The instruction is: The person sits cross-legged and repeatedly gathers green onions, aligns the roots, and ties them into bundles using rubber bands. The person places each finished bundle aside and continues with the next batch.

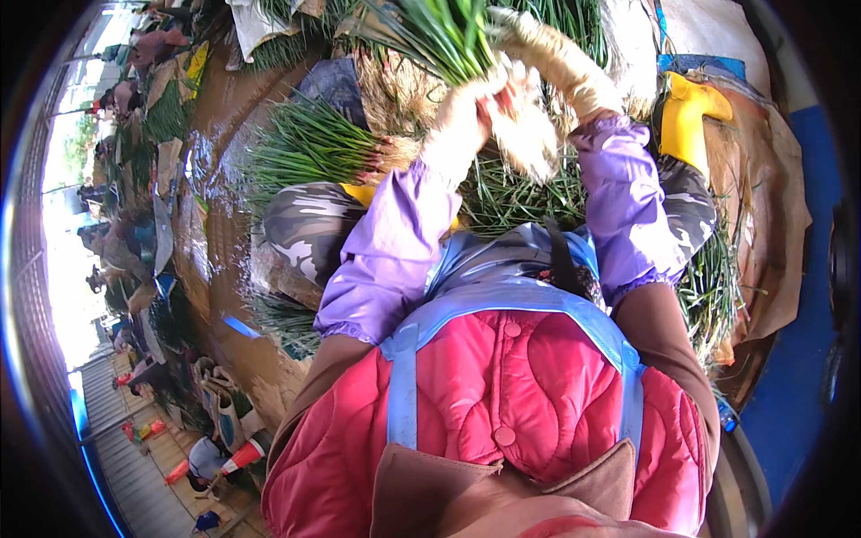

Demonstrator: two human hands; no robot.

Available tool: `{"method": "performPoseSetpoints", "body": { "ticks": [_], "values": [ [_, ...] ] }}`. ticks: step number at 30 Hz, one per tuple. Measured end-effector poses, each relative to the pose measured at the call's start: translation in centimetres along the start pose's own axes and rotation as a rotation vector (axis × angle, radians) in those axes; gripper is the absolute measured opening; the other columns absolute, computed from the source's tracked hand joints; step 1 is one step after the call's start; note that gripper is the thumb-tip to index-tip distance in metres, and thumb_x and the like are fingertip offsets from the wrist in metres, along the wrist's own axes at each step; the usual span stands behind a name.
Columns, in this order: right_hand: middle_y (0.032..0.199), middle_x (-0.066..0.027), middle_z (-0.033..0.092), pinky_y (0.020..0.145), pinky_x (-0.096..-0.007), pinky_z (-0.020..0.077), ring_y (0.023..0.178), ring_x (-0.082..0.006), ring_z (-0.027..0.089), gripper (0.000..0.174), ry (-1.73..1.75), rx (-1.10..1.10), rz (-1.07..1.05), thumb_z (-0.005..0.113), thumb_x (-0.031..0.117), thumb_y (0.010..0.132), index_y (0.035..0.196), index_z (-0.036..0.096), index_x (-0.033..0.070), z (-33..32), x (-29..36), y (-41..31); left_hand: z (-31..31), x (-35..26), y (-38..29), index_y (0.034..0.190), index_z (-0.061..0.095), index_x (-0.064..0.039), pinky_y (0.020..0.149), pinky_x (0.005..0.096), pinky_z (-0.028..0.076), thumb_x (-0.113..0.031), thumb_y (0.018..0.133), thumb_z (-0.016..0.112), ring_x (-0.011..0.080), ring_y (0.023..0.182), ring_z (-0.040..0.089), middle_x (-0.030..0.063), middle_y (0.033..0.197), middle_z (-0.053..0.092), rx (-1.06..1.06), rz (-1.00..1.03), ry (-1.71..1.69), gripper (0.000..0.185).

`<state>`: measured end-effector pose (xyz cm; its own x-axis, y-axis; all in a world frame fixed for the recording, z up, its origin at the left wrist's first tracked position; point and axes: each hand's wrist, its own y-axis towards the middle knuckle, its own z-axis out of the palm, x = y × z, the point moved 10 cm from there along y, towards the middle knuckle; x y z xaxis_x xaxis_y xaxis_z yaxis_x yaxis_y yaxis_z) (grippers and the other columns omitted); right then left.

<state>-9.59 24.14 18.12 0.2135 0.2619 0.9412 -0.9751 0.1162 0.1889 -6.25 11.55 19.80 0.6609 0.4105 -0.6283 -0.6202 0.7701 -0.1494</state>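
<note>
My left hand (473,101), below the purple sleeve cover, grips a bunch of green onions (451,33). Its green leaves point away from me, and the pale roots (528,144) hang toward my lap, blurred. My right hand (514,30), in a cream-coloured glove, is bent in beside the leaves on the right; its fingers are blurred and partly hidden, so I cannot tell what they hold. Below the hands, loose green leaves (525,195) lie heaped between my knees. A bundle of green onions with reddish bulbs (329,141) lies left of my left forearm.
More rooted bundles (397,87) lie beyond my hands. Yellow boots (686,121) show at my feet. Wet brown floor (229,134) runs along the left, where other people (208,460) and heaps of greens appear. Brown sheeting (767,202) and a blue surface (800,302) are on the right.
</note>
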Motion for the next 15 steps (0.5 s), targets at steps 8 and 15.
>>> {"method": "performPoseSetpoints", "body": {
  "ticks": [8,15],
  "values": [
    [0.103,-0.0079,0.069,0.088,-0.0302,0.0481,0.097,-0.0181,0.064,0.02,-0.454,-0.752,-0.432,0.063,0.01,0.089,0.109,0.066,0.007,-4.3,11.5,-7.9,-3.9,-8.3,8.8,0.073,0.064,-0.008,0.048,0.023,0.042,-0.024,0.084,0.07,0.0125,0.049,0.052,0.0006,0.061,0.06,-0.461,0.108,0.247,0.021],
    [0.103,-0.0127,0.067,0.092,-0.0377,0.0487,0.101,-0.0266,0.063,0.019,-1.902,0.196,0.235,0.059,0.015,0.087,0.102,0.066,0.007,0.2,2.7,-7.0,-5.7,-7.5,8.9,0.084,0.067,-0.008,0.052,0.0247,0.043,-0.033,0.091,0.062,0.0086,0.058,0.054,0.0001,0.071,0.064,-0.48,0.128,0.26,0.026]
  ]
}}
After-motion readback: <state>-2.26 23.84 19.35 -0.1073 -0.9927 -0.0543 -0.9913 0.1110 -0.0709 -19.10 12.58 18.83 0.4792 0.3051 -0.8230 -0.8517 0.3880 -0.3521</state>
